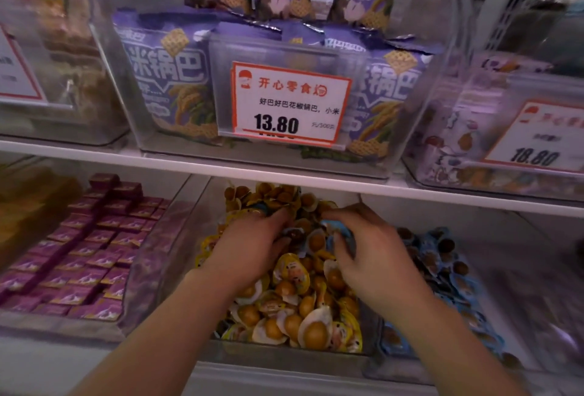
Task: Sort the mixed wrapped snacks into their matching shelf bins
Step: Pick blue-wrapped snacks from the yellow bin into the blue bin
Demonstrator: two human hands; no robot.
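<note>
Both my hands work in the yellow-pack bin (177,256), frame centre-bottom. Left hand (249,247) fingers curled into the pile; right hand (373,256) pinches a blue-wrapped snack (339,231). Pkts light, slippery, crinkly: take by wrapper edge.

Head view, close, facing forward and down — shelf bins (177,237), edges perhaps blurred
</note>
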